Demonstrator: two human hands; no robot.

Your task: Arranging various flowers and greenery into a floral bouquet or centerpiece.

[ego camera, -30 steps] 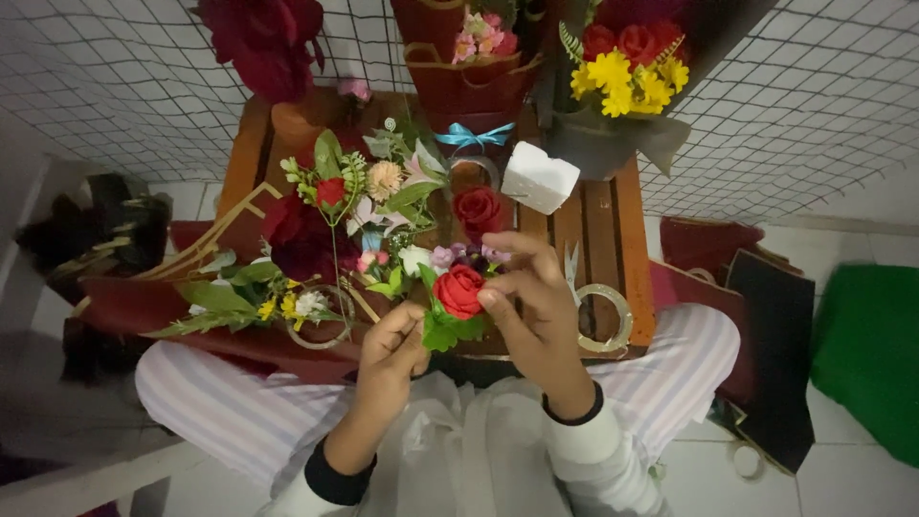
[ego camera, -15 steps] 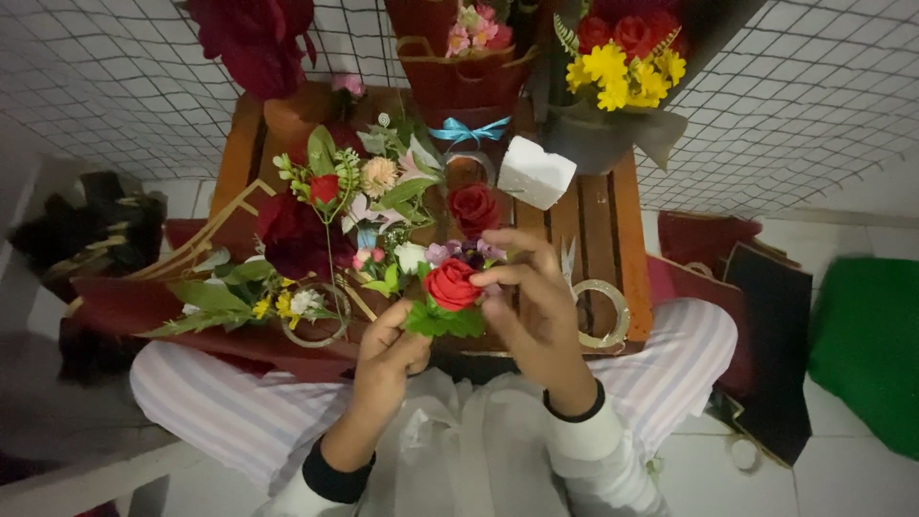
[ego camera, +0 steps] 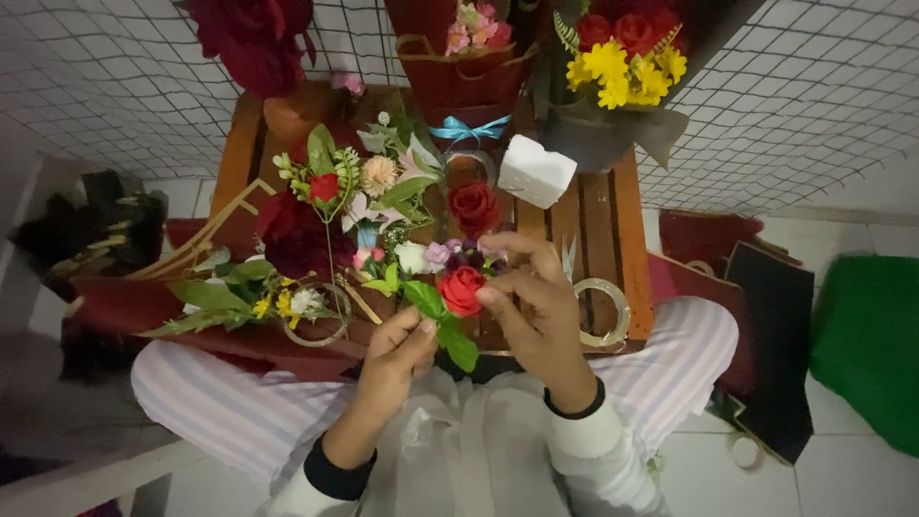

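A small red artificial rose [ego camera: 461,287] with green leaves [ego camera: 442,321] is held between both hands above the front edge of a low wooden slatted table [ego camera: 595,222]. My left hand [ego camera: 394,359] pinches the stem and a leaf from below. My right hand [ego camera: 536,306] curls around the bloom from the right, fingertips touching its petals. A second red rose [ego camera: 473,206] and small white and purple flowers [ego camera: 426,255] lie just behind the held one.
A flower spray [ego camera: 349,182] and dark red bloom [ego camera: 292,239] lie at left. Tape rolls [ego camera: 603,311] rest on the table by a white foam block [ego camera: 534,170]. Bouquets [ego camera: 627,62] stand behind. Dark red wrapping [ego camera: 120,302], black sheets [ego camera: 771,335] and green fabric [ego camera: 866,345] surround.
The rose has been lifted slightly and turned. My right hand's fingers have shifted around the bloom, and my left hand has moved up along the stem to the leaf.
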